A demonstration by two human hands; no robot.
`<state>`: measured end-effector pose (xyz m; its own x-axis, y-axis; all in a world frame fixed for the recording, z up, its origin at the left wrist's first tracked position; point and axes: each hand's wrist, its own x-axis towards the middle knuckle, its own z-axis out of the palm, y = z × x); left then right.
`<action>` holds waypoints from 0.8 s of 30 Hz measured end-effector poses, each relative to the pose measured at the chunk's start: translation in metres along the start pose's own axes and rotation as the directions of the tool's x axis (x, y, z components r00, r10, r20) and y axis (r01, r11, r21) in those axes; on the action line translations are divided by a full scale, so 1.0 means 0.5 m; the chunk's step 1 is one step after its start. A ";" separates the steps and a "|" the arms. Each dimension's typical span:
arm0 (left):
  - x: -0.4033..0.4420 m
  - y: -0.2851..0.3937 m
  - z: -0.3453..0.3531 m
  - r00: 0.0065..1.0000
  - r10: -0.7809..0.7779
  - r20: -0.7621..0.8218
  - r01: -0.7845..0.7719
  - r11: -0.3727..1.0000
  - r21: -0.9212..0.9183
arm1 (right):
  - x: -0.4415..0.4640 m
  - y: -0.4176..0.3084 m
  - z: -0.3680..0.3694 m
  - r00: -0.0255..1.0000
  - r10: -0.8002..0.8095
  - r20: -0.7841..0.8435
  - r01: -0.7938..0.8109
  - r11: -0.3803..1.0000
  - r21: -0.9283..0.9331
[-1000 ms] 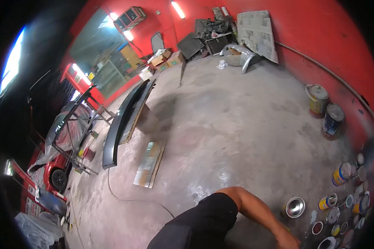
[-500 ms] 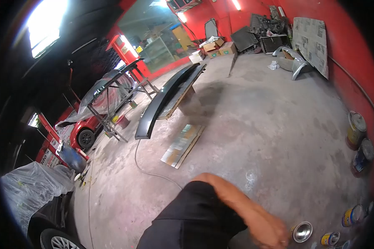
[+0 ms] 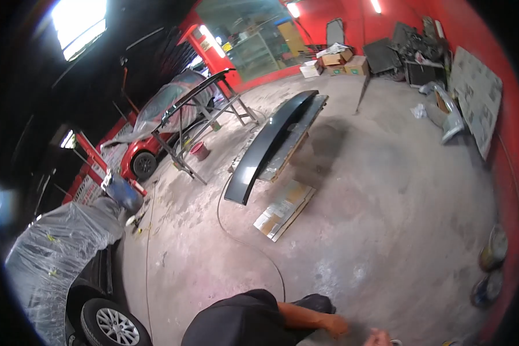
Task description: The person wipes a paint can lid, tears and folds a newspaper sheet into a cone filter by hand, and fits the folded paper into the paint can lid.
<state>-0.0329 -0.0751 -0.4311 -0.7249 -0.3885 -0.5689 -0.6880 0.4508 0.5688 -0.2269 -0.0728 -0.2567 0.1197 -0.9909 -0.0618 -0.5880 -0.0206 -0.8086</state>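
Low in the view, my left hand (image 3: 335,326) reaches out from a black sleeve. Its fingers look curled closed, and what they hold, if anything, is hidden. To its right, my right hand (image 3: 378,338) is cut off by the bottom edge. Its visible fingers are bent together, with their contents too small to make out. A pale round rim (image 3: 396,342) shows close beside the right hand, mostly out of frame. Further forward, a long glossy black car body panel (image 3: 265,138) rests on a board-topped stand (image 3: 285,160). A flat piece of cardboard (image 3: 284,210) lies in front of it.
A hose (image 3: 254,247) runs across the floor. At left stands a plastic-covered car (image 3: 69,248); beyond are a metal stand (image 3: 196,109), a red bucket (image 3: 199,151) and a blue drum (image 3: 123,193). Paint cans (image 3: 493,249) line the right wall. Boxes (image 3: 356,66) sit at the back.
The view has swung, so the scene sits further right. My left hand has moved left, away from the can beside it, and my right hand has come into view at the bottom.
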 end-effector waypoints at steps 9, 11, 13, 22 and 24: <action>-0.367 -0.080 0.113 0.911 -0.412 -0.012 0.184 0.434 -0.882 | 0.131 -0.450 -0.098 0.793 -0.030 0.608 0.131 0.984 -0.122; -0.457 -0.126 0.074 0.852 -0.521 0.048 0.288 0.389 -0.875 | 0.165 -0.509 -0.131 0.702 0.036 0.712 0.177 0.959 -0.222; -0.565 -0.168 0.006 0.782 -0.617 0.086 0.353 0.326 -0.877 | 0.206 -0.563 -0.157 0.626 0.095 0.774 0.227 0.928 -0.297; -0.811 -0.480 -0.325 0.431 -0.900 -0.062 0.418 0.260 -0.870 | 0.451 -0.701 -0.237 0.885 0.116 0.451 0.117 0.882 -0.456; -0.807 -0.454 -0.457 0.363 -0.930 0.048 0.007 -0.049 -0.999 | 0.563 -0.768 -0.242 0.824 0.182 0.537 0.037 0.928 -0.371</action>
<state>0.4077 -0.2045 -0.1949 0.3786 -0.5217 -0.7645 -0.0064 -0.8275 0.5614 -0.0644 -0.3598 0.1071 0.4217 -0.7483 -0.5122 -0.8378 -0.1054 -0.5358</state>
